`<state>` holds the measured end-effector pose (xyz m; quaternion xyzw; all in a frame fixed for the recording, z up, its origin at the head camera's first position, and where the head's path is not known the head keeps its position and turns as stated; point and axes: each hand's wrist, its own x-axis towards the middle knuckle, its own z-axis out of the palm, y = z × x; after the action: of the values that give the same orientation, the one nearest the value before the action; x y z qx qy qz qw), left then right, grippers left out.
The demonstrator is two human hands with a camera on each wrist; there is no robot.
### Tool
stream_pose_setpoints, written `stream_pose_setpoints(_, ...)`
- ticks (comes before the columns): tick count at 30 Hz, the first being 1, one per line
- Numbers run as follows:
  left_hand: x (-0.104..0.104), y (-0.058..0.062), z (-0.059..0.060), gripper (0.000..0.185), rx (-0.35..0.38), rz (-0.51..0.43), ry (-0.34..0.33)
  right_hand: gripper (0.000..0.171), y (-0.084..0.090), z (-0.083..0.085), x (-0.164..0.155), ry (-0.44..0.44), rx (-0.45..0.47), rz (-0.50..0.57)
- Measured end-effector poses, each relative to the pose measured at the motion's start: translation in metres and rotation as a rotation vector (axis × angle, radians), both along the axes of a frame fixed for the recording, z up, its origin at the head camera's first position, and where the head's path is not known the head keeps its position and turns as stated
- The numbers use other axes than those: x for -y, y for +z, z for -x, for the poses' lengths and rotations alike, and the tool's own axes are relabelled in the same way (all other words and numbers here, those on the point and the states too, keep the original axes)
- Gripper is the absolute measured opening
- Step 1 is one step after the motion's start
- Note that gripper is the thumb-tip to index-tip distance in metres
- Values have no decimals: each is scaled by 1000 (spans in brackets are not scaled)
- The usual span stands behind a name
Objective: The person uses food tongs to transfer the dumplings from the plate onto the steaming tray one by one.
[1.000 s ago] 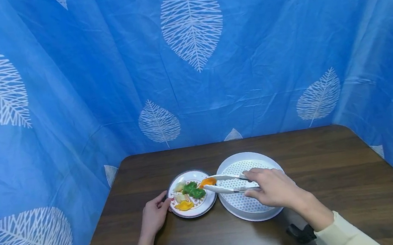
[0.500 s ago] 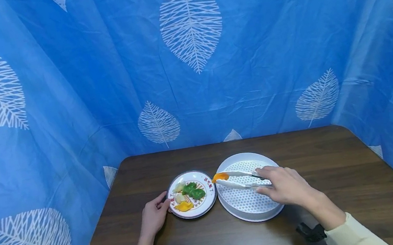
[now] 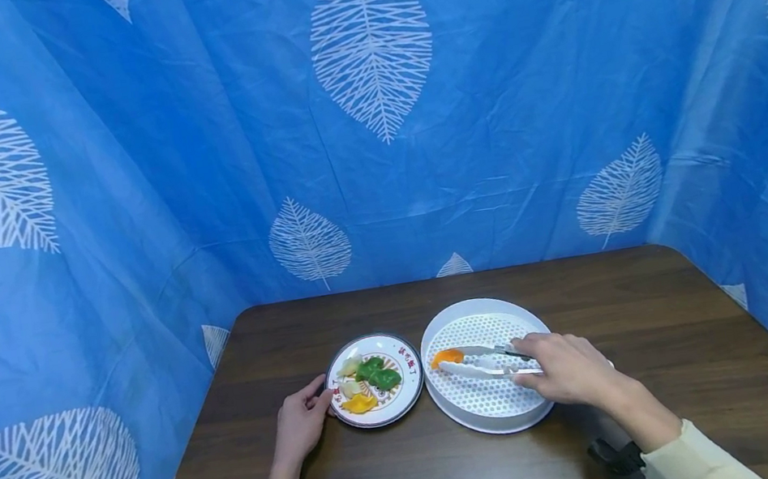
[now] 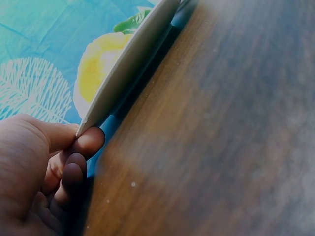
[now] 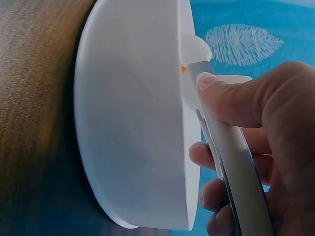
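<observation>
The right hand squeezes the tongs, whose tips pinch the orange piece. A second ago that piece hung over the plate; it now sits low over the left part of the perforated tray, so the carry across looks nearly done, with only the release left. The left hand still pinches the plate's near-left rim, thumb on top and fingers curled beneath. Green, yellow and pale pieces remain on the plate. Plate and tray stand almost touching near the middle of the table, closer to its front edge. The far edge and right side offer open room; the blue curtain closes in behind and at both sides.
</observation>
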<state>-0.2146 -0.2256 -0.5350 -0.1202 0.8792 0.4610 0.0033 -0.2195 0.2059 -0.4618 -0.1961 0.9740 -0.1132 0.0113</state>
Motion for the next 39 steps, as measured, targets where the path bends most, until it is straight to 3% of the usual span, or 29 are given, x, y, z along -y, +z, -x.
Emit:
stream_pose_setpoints(7, 1, 0, 0, 49, 3, -9, -6, 56, -3, -4, 2, 24, -19, -8)
stream_pose_setpoints(23, 0, 1, -1, 48, -11, 8, -6, 65, -7, -8, 3, -13, -12, 6)
stream_pose_setpoints(39, 0, 1, -2, 49, -4, -8, -4, 67, 3, -6, 5, -28, -44, 77)
